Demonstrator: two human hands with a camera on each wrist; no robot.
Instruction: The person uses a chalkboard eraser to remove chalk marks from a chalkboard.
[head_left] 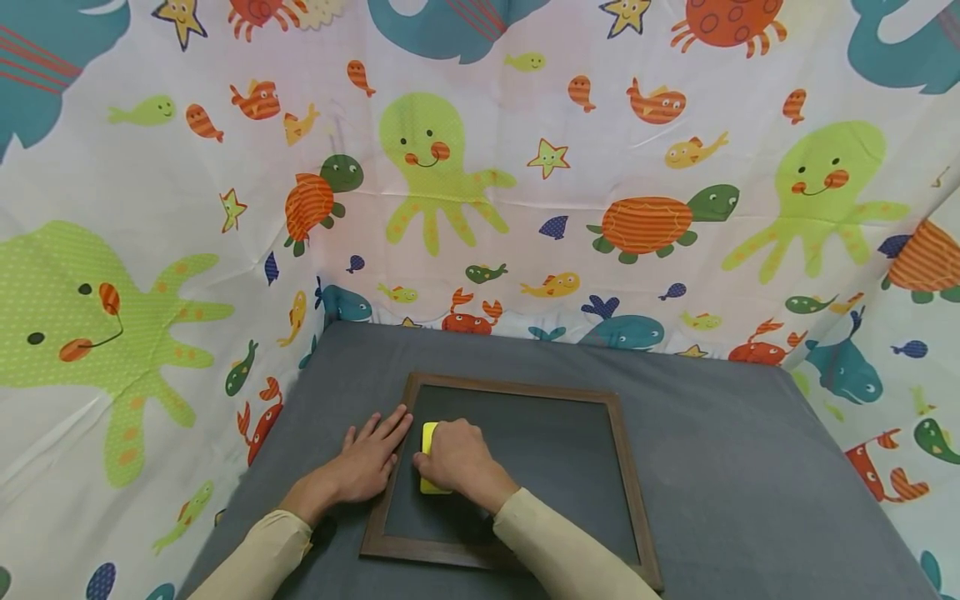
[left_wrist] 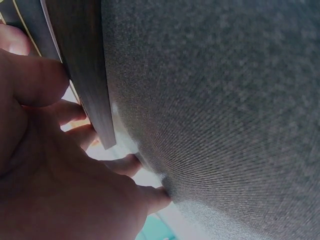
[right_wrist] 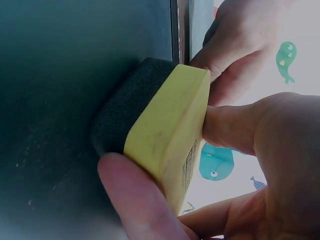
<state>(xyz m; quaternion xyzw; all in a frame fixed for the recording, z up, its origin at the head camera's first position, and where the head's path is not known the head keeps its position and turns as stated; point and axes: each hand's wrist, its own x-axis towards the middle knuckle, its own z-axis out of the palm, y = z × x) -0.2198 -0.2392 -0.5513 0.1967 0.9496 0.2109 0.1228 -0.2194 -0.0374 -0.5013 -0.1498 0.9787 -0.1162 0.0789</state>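
A framed chalkboard [head_left: 558, 467] with a dark surface and brown wooden border lies flat on the grey cloth. My right hand [head_left: 462, 458] grips a yellow chalkboard eraser [head_left: 428, 438] near the board's left side. In the right wrist view, the eraser's dark felt pad [right_wrist: 127, 105] faces the board, and fingers and thumb hold its yellow body [right_wrist: 165, 120] from both sides. Fingers spread, my left hand [head_left: 366, 460] rests at the left border of the frame. From the left wrist, some fingertips reach the wooden border [left_wrist: 82, 65] while others touch the cloth beside it.
Grey cloth [head_left: 735, 475] covers the table around the board. A white fabric [head_left: 510, 242] printed with sea animals rises at the back and along both sides. Small pale specks [right_wrist: 30, 202] show on the board's surface in the right wrist view.
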